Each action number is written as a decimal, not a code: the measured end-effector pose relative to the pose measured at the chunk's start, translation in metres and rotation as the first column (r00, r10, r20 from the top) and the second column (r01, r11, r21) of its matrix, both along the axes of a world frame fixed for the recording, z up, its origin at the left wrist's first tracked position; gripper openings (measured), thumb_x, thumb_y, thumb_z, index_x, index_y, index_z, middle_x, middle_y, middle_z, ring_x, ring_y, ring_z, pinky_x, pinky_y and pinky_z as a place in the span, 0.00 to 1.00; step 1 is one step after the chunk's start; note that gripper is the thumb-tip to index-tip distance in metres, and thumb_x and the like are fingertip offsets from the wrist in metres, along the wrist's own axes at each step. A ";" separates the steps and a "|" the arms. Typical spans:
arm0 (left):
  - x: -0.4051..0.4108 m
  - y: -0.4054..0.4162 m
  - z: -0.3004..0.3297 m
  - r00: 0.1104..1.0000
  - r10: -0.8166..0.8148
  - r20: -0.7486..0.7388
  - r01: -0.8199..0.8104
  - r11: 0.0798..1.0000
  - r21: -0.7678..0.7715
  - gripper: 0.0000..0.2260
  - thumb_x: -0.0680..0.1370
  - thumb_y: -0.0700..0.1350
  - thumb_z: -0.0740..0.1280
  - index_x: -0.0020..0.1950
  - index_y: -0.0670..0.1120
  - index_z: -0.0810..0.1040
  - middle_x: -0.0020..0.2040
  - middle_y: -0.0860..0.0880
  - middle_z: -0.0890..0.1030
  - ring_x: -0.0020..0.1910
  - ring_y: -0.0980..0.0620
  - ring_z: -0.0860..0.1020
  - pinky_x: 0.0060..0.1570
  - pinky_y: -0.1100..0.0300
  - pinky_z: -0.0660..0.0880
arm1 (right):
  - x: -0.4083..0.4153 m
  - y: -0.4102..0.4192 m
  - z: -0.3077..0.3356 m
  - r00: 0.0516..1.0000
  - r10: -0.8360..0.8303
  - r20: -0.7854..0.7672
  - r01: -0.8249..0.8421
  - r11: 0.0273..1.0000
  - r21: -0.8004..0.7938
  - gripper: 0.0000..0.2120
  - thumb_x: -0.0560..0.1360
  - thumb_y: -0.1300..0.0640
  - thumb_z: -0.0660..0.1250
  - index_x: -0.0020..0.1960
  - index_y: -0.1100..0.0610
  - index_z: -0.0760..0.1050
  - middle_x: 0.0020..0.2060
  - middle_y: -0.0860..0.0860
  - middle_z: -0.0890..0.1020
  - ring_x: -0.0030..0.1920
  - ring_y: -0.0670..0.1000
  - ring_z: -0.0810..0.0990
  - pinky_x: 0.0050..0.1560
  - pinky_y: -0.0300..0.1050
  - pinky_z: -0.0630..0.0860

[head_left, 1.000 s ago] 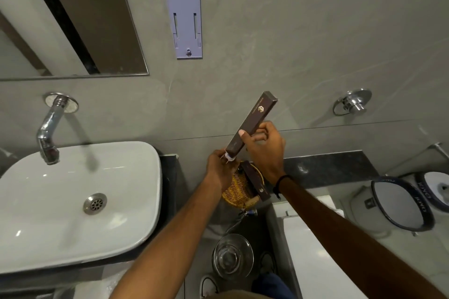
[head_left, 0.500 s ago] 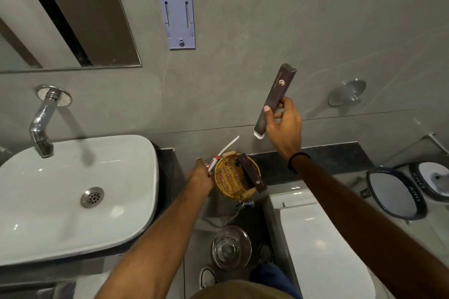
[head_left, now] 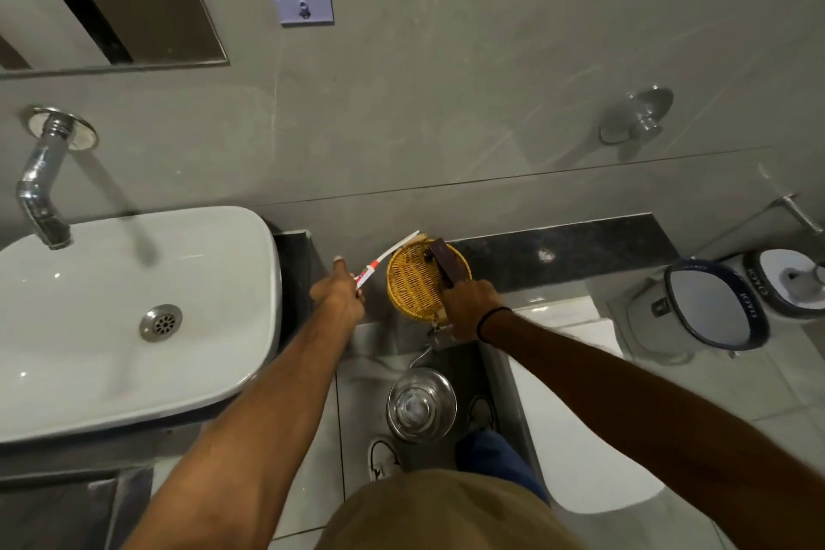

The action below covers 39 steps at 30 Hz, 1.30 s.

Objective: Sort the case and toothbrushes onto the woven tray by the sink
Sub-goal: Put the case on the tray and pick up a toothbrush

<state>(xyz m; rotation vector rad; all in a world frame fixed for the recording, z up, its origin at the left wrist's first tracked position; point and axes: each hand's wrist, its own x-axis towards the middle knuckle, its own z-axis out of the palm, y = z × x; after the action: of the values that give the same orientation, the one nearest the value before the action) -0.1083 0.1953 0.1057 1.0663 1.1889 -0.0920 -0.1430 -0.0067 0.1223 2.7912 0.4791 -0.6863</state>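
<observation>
While your left hand (head_left: 338,296) grips white toothbrush (head_left: 385,257) just left of woven tray (head_left: 413,286) on ledge's left end, your right hand (head_left: 468,304) clamps dark case (head_left: 447,266) lying across tray's right rim.

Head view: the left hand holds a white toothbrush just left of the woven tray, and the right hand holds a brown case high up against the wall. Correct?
Not quite. In the head view the right hand is down at the woven tray, on a brown case there. The left hand and toothbrush are as stated.

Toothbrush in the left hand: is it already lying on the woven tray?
No. The toothbrush is held in the left hand beside the woven tray, to its left and clear of the weave.
</observation>
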 end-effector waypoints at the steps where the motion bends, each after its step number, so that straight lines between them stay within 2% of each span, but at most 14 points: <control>1: -0.002 0.000 -0.001 1.000 -0.005 -0.006 0.005 1.000 0.014 0.19 0.79 0.55 0.71 0.36 0.43 0.73 0.33 0.46 0.75 0.25 0.52 0.69 0.22 0.63 0.66 | -0.005 0.003 -0.006 1.000 0.009 -0.017 -0.010 1.000 -0.025 0.19 0.72 0.45 0.74 0.57 0.55 0.81 0.51 0.54 0.85 0.52 0.56 0.84 0.53 0.51 0.80; 5: -0.009 0.003 -0.011 0.997 -0.070 -0.018 0.071 0.992 0.100 0.19 0.78 0.56 0.72 0.39 0.41 0.76 0.38 0.44 0.80 0.26 0.50 0.73 0.24 0.61 0.70 | -0.009 0.007 -0.010 0.998 -0.033 -0.058 0.033 0.999 0.010 0.21 0.72 0.43 0.73 0.58 0.56 0.80 0.52 0.54 0.84 0.53 0.56 0.84 0.55 0.52 0.81; 8: -0.012 0.008 -0.017 0.982 -0.181 -0.054 0.189 0.944 0.270 0.23 0.78 0.58 0.70 0.47 0.37 0.82 0.46 0.40 0.84 0.37 0.44 0.80 0.40 0.50 0.81 | 0.010 -0.002 0.007 0.979 -0.188 -0.072 0.200 0.949 0.242 0.19 0.75 0.47 0.70 0.60 0.58 0.78 0.54 0.57 0.84 0.54 0.60 0.84 0.58 0.55 0.81; 10: -0.014 0.010 -0.018 0.960 -0.264 -0.088 0.277 0.872 0.405 0.24 0.77 0.60 0.70 0.47 0.37 0.83 0.46 0.39 0.86 0.43 0.41 0.84 0.47 0.48 0.83 | 0.020 -0.007 0.019 0.964 -0.258 -0.071 0.265 0.884 0.384 0.24 0.75 0.48 0.70 0.68 0.56 0.72 0.58 0.58 0.83 0.57 0.62 0.83 0.60 0.59 0.81; 12: -0.012 0.006 -0.016 0.935 -0.338 -0.104 0.345 0.810 0.475 0.22 0.77 0.60 0.71 0.42 0.40 0.81 0.43 0.41 0.84 0.45 0.41 0.84 0.46 0.49 0.83 | 0.027 -0.008 0.024 0.966 -0.248 -0.072 0.253 0.857 0.448 0.34 0.75 0.46 0.71 0.76 0.53 0.64 0.65 0.57 0.80 0.61 0.62 0.82 0.63 0.62 0.79; 14: -0.011 0.000 -0.013 0.910 -0.404 -0.088 0.393 0.778 0.490 0.20 0.76 0.60 0.72 0.36 0.44 0.77 0.40 0.44 0.80 0.41 0.45 0.80 0.37 0.56 0.77 | 0.028 -0.001 0.022 0.968 -0.223 -0.113 0.250 0.852 0.460 0.34 0.74 0.42 0.71 0.76 0.52 0.66 0.71 0.56 0.75 0.67 0.60 0.77 0.68 0.62 0.75; 16: -0.007 -0.010 -0.012 0.885 -0.460 -0.063 0.430 0.762 0.484 0.21 0.76 0.58 0.73 0.32 0.46 0.74 0.37 0.45 0.80 0.39 0.48 0.78 0.30 0.61 0.71 | 0.025 0.007 0.016 0.976 -0.178 -0.127 0.217 0.862 0.459 0.30 0.76 0.42 0.69 0.74 0.52 0.71 0.72 0.55 0.75 0.70 0.59 0.75 0.71 0.59 0.73; 19: 0.001 -0.023 -0.014 0.858 -0.511 -0.051 0.469 0.738 0.485 0.20 0.75 0.58 0.73 0.33 0.44 0.76 0.36 0.44 0.80 0.37 0.49 0.78 0.37 0.56 0.78 | 0.023 0.012 0.011 0.987 -0.148 -0.055 0.155 0.849 0.505 0.17 0.78 0.47 0.69 0.64 0.51 0.81 0.62 0.55 0.84 0.61 0.58 0.82 0.60 0.53 0.78; 22: 0.009 -0.032 -0.017 0.837 -0.545 -0.059 0.513 0.741 0.434 0.21 0.75 0.61 0.72 0.37 0.44 0.79 0.36 0.44 0.80 0.32 0.49 0.75 0.32 0.58 0.73 | 0.027 0.007 0.009 0.984 -0.172 -0.052 0.172 0.819 0.548 0.13 0.77 0.51 0.69 0.57 0.55 0.85 0.56 0.56 0.86 0.55 0.58 0.83 0.56 0.49 0.78; 25: 0.011 -0.036 -0.024 0.816 -0.566 -0.119 0.572 0.757 0.317 0.25 0.76 0.65 0.69 0.43 0.42 0.81 0.35 0.45 0.79 0.26 0.53 0.70 0.24 0.64 0.67 | 0.035 -0.007 0.003 0.967 -0.224 -0.122 0.254 0.795 0.550 0.10 0.78 0.54 0.69 0.51 0.59 0.86 0.49 0.58 0.87 0.51 0.58 0.84 0.58 0.55 0.81; 28: 0.013 -0.033 -0.036 0.797 -0.584 -0.153 0.599 0.797 0.079 0.27 0.78 0.69 0.61 0.42 0.44 0.76 0.32 0.48 0.73 0.20 0.56 0.65 0.18 0.68 0.61 | 0.048 -0.026 -0.013 0.912 -0.349 -0.216 0.409 0.739 0.536 0.09 0.76 0.58 0.70 0.52 0.62 0.85 0.50 0.60 0.87 0.53 0.60 0.85 0.61 0.56 0.81; 32: 0.022 -0.031 -0.061 0.826 -0.561 -0.052 0.540 0.815 -0.209 0.25 0.81 0.67 0.57 0.40 0.46 0.73 0.34 0.49 0.72 0.15 0.60 0.62 0.14 0.70 0.59 | 0.061 -0.037 -0.045 0.794 -0.486 -0.364 0.606 0.589 0.535 0.08 0.74 0.58 0.74 0.50 0.61 0.85 0.52 0.58 0.87 0.54 0.58 0.85 0.63 0.51 0.80; 36: 0.036 -0.038 -0.090 0.863 -0.505 -0.001 0.486 0.832 -0.267 0.17 0.83 0.58 0.63 0.41 0.47 0.76 0.31 0.51 0.75 0.18 0.60 0.66 0.16 0.69 0.63 | 0.082 -0.032 -0.078 0.731 -0.518 -0.444 0.680 0.498 0.538 0.11 0.72 0.57 0.75 0.51 0.63 0.85 0.52 0.58 0.87 0.54 0.58 0.85 0.61 0.53 0.81; 39: 0.052 -0.046 -0.117 0.879 -0.477 -0.023 0.465 0.865 -0.186 0.12 0.84 0.48 0.65 0.42 0.45 0.79 0.30 0.51 0.77 0.21 0.60 0.70 0.19 0.68 0.66 | 0.099 -0.027 -0.108 0.650 -0.577 -0.495 0.750 0.382 0.540 0.11 0.70 0.59 0.77 0.51 0.61 0.87 0.53 0.56 0.88 0.57 0.57 0.85 0.62 0.55 0.81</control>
<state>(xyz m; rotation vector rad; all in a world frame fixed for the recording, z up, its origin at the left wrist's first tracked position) -0.0560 0.1494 -0.0118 1.1850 0.9355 -0.6108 -0.0435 -0.0337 0.0147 3.6876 -0.6227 -1.2059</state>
